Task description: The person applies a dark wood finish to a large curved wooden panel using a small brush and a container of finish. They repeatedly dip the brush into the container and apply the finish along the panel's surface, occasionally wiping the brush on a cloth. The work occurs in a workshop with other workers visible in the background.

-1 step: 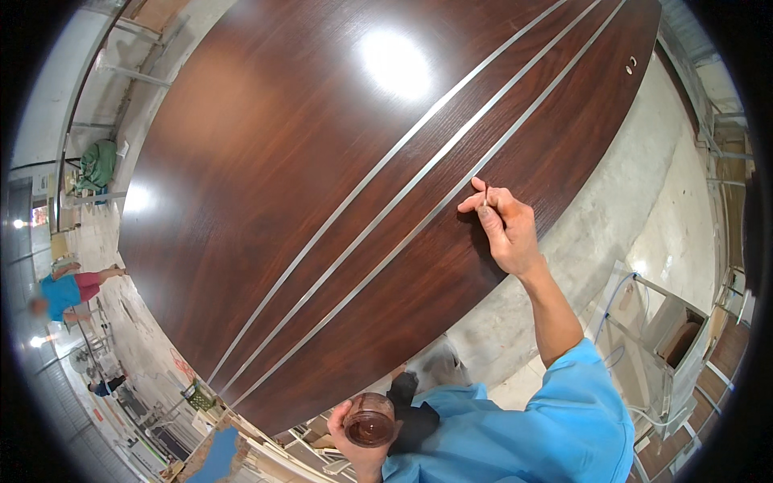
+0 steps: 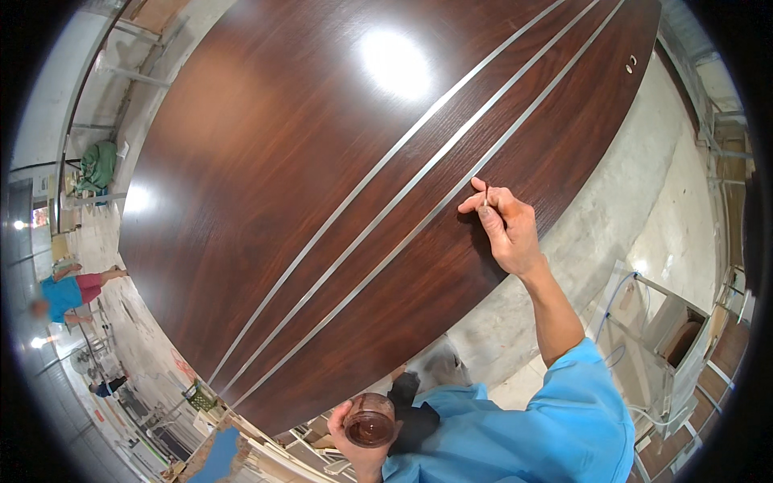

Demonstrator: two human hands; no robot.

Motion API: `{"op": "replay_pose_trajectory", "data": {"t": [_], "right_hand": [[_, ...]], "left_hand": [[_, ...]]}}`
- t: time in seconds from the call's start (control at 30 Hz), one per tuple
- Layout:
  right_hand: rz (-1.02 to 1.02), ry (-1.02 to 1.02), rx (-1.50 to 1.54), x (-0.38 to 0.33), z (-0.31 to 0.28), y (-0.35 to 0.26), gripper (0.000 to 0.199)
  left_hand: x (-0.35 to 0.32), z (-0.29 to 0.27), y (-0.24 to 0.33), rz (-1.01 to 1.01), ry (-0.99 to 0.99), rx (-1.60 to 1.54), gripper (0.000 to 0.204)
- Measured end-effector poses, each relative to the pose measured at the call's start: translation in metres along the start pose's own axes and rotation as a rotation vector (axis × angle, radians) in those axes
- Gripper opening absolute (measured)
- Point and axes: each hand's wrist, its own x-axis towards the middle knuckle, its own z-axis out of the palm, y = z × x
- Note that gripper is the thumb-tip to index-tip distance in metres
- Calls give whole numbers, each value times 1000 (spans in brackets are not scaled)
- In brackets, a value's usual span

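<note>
Dark glossy wood-grain door panel (image 2: 322, 185), three inlaid metal strips (image 2: 386, 201); right hand (image 2: 507, 229) pinched a thin brush (image 2: 485, 197), left hand (image 2: 358, 439) gripped a small jar (image 2: 370, 420).

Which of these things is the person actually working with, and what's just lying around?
In use:
right hand with a thin brush
dark wooden panel
small jar of brown liquid in left hand

Lying about:
green bundle
white frame

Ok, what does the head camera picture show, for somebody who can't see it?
A person's right hand pinches a thin brush against a big dark brown wooden panel beside one of its three pale stripes. The left hand holds a small jar of brown liquid near the blue-sleeved body.
</note>
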Motion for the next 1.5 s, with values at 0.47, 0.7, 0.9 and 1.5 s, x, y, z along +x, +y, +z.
{"op": "replay_pose_trajectory", "data": {"t": [0.47,0.7,0.9,1.5], "right_hand": [[23,-127,95,26,4,-5,12],[38,-142,-52,26,4,-11,7],[68,-97,-54,31,10,-29,11],[128,-45,-40,25,25,-51,20]], "left_hand": [[27,13,12,21,-1,28,103],[34,15,30,125,17,75,101],[32,10,34,41,-55,-45,102],[23,-20,26,42,-86,-117,89]]}}
